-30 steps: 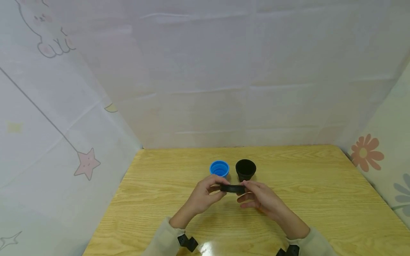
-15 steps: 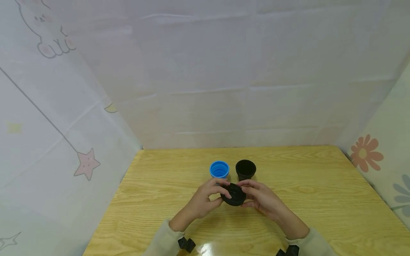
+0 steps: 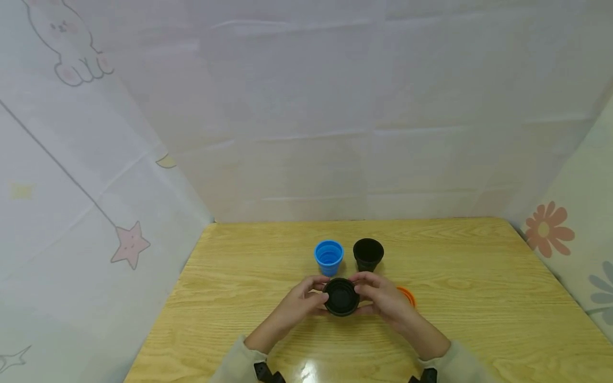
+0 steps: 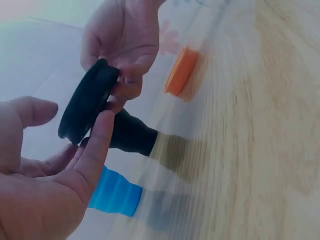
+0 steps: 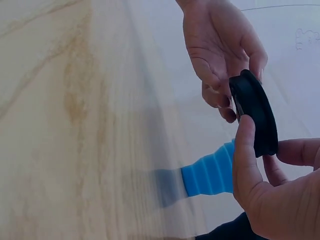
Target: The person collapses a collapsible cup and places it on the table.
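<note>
Here, at lower centre, the part-curled left hand [image 3: 301,302] grips a black disc [image 3: 341,298] below a blue cup [image 3: 329,257] and black cup [image 3: 368,255]; the right hand [image 3: 384,300] pinches the disc's right edge. Positioning seems the step; the next move likely calls for even rim pressure.

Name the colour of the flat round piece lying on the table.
The flat round piece is orange; the left wrist view shows it best.

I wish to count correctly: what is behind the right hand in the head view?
An orange round piece; only its curved edge shows, and the right hand covers the rest. The left wrist view shows more: it rests on the table.
</note>
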`<move>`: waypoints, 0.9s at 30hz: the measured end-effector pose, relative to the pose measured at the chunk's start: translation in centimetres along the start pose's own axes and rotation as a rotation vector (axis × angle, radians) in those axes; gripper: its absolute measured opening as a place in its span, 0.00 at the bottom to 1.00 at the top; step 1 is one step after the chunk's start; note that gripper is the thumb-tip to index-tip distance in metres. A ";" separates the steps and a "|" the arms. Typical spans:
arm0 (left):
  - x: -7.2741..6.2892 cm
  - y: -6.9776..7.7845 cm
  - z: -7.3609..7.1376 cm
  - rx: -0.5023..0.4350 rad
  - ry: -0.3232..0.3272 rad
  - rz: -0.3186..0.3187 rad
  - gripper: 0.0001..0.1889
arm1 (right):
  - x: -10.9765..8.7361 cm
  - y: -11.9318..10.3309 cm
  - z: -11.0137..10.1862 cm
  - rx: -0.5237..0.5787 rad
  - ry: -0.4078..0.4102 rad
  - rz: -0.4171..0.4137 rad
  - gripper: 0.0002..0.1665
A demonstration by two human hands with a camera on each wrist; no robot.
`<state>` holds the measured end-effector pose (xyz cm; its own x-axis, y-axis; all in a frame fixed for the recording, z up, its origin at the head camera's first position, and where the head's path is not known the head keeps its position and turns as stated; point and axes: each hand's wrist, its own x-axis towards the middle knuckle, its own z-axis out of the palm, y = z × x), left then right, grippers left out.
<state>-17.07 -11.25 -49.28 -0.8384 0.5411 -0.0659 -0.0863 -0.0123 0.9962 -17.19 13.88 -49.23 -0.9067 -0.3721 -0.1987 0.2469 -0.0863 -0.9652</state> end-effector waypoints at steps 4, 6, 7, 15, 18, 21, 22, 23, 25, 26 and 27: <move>0.1 -0.4 -0.1 0.004 0.043 -0.025 0.24 | 0.6 0.7 0.3 -0.004 0.007 0.004 0.22; 0.1 -0.7 -0.3 0.003 0.057 -0.042 0.23 | 0.8 1.0 0.5 0.000 0.009 0.011 0.22; 0.1 -0.8 -0.3 -0.001 0.062 -0.051 0.23 | 0.8 1.1 0.6 0.000 0.011 0.015 0.23; 0.2 -1.6 -1.2 0.009 0.076 -0.121 0.22 | 1.4 2.1 1.1 -0.030 0.037 0.059 0.23; 0.4 -2.0 -1.4 -0.011 0.077 -0.146 0.21 | 1.6 2.5 1.2 -0.036 0.031 0.068 0.22; 0.5 -2.4 -1.6 -0.039 0.067 -0.165 0.20 | 1.8 2.7 1.3 -0.028 0.025 0.078 0.21; 0.4 -2.4 -1.7 -0.038 0.064 -0.168 0.20 | 1.8 2.8 1.3 -0.026 0.022 0.080 0.20; 0.4 -2.5 -1.7 -0.041 0.061 -0.171 0.20 | 1.8 2.9 1.3 -0.021 0.018 0.084 0.20; 0.4 -2.6 -1.8 -0.040 0.060 -0.179 0.19 | 1.9 3.0 1.3 -0.010 0.006 0.091 0.19; 0.4 -2.7 -1.9 -0.040 0.062 -0.183 0.19 | 1.9 3.0 1.3 -0.007 0.000 0.094 0.19; 0.4 -2.7 -1.9 -0.042 0.066 -0.189 0.19 | 1.9 3.1 1.3 -0.001 -0.008 0.098 0.19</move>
<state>-18.18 -12.59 -52.12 -0.8387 0.4804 -0.2566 -0.2669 0.0483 0.9625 -17.72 11.68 -52.34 -0.8754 -0.3861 -0.2907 0.3339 -0.0482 -0.9414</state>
